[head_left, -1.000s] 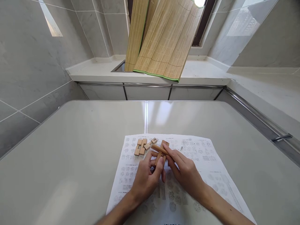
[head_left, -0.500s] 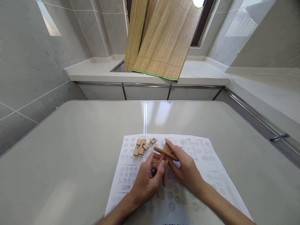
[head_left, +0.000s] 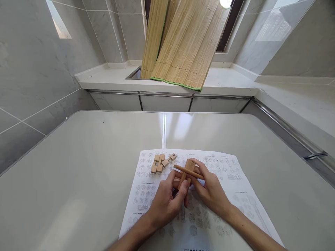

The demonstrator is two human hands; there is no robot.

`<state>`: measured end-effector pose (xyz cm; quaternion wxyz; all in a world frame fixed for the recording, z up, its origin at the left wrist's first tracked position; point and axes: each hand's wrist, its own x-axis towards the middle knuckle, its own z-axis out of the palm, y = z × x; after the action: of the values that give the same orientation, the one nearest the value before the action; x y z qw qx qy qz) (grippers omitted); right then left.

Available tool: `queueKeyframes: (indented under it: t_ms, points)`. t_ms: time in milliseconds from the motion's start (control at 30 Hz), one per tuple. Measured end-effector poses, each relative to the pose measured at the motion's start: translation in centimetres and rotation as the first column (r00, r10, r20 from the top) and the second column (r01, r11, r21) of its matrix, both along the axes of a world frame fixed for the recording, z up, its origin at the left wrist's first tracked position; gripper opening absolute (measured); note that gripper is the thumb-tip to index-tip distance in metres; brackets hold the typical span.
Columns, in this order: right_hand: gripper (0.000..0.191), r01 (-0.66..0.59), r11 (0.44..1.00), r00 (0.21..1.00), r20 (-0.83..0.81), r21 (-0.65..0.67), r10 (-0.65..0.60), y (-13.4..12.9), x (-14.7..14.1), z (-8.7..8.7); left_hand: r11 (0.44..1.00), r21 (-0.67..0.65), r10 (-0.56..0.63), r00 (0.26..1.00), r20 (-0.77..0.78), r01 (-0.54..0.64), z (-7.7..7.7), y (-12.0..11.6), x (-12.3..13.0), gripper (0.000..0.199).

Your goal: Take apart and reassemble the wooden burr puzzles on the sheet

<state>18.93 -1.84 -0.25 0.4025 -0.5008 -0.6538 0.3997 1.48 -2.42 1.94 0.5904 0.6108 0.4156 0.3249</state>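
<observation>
Between my two hands, above the printed sheet (head_left: 149, 209), are several wooden puzzle pieces (head_left: 191, 165) put together: upright sticks with one stick (head_left: 188, 172) lying across them. My left hand (head_left: 170, 195) grips the lower end of the upright pieces, thumb in front. My right hand (head_left: 209, 184) holds the pieces from the right side, near the crossing stick's right end; some of its fingers are hidden behind the wood. Just beyond my left hand, loose notched wooden blocks (head_left: 160, 164) lie in a cluster on the sheet, one (head_left: 172, 157) with a dark mark on its end.
The sheet of small printed diagrams lies on a pale glossy table (head_left: 86, 157) with a seam down its far half. Past the table's far edge is a white ledge (head_left: 110, 77), where a bamboo blind (head_left: 183, 52) hangs down. A metal rail (head_left: 288, 129) runs along the right.
The fingers of my right hand have shifted down and curled closer around the wooden pieces, showing more of their upper end. The view has slid slightly; the loose blocks stay put.
</observation>
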Motion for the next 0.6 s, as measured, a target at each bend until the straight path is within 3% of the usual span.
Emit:
queueKeyframes:
  t_ms: [267,467,600]
  points:
    - [0.033,-0.037,0.999,0.999,0.026,0.013,0.037,0.05,0.30,-0.43,1.000,0.004,0.011,1.000,-0.011,-0.011,0.11,0.18,-0.07,0.028]
    - [0.040,-0.014,0.995,0.997,0.074,0.095,0.007,0.16,0.30,-0.61,0.993,0.019,0.114,0.993,0.001,-0.114,0.24,0.27,-0.13,0.031]
    - [0.040,0.002,0.979,0.988,0.153,0.201,-0.034,0.50,0.24,-0.98,0.963,0.060,0.258,0.963,0.079,-0.263,0.82,1.00,-0.76,0.031]
